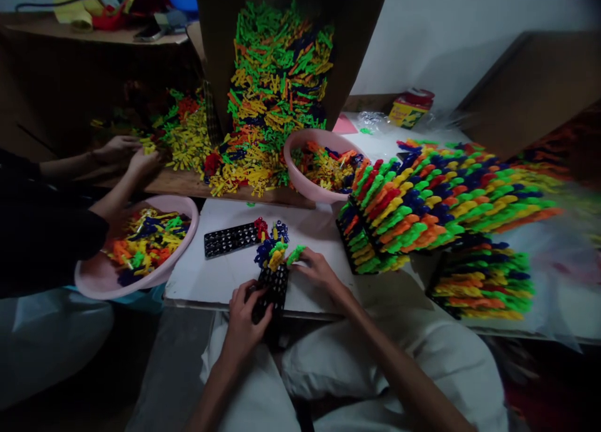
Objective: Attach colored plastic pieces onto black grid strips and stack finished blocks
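Note:
My left hand [250,308] is closed around the near part of a black perforated tray [277,284] at the table's front edge. Blue and yellow plastic pieces [271,254] stand at its far end. Between the fingertips of my right hand [315,268] is a green plastic piece [295,254], just right of that cluster; whether it touches the tray I cannot tell. Behind and to the left, a second black perforated tray [230,240] lies on the white table [197,283], with red pieces [261,228] by its right end.
Filled racks of coloured pieces [422,200] crowd the right side. A pink basin [300,191] of loose pieces stands behind, near a large heap [277,94]. On the left, another person's hands [141,163] work above a second pink basin [190,247].

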The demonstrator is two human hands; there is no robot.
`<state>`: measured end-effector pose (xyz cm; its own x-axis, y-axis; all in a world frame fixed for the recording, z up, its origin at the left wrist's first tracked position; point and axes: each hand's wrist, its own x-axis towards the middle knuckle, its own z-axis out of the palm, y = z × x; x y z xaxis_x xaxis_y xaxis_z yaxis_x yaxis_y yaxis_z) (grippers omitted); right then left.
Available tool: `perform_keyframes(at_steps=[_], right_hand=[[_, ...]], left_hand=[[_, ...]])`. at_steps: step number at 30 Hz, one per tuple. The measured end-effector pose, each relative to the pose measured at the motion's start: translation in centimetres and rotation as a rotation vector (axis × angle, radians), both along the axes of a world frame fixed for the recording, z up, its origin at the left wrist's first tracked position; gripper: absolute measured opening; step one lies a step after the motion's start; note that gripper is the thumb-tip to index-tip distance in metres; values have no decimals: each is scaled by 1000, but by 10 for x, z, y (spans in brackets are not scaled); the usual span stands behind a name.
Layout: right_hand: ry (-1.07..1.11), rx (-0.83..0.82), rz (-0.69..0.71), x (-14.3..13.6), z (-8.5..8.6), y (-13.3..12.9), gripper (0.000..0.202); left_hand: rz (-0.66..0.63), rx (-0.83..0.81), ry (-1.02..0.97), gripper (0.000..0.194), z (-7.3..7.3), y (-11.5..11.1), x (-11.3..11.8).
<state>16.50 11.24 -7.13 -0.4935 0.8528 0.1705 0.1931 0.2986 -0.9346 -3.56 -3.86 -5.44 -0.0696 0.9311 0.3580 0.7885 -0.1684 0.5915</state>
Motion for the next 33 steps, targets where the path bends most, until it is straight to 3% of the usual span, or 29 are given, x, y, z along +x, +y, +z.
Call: perform_keyframes(at_steps=[4,8,11,13,16,25,33], right_hand=[[14,-9,-54,-3,2,-3,23],[3,26,-31,-4,2,-7,20],[-2,22,-78,-5,-1,-10,20],[29,2,-111,-8,-2,-12,20],[46,-7,-129,-12,0,-16,18],[-97,74,-95,-12,8,-19,9],[-103,171,-91,-15,7,-26,12]], left_hand=[[11,-76,90,21,12,3,-3],[33,-165,219,14,38,12,-2],[81,-42,143,14,56,24,3],[75,65,66,24,63,31,8],[35,100,19,38,66,41,12],[-91,127,-97,22,62,46,-3],[-34,55,-206,16,61,50,-7]])
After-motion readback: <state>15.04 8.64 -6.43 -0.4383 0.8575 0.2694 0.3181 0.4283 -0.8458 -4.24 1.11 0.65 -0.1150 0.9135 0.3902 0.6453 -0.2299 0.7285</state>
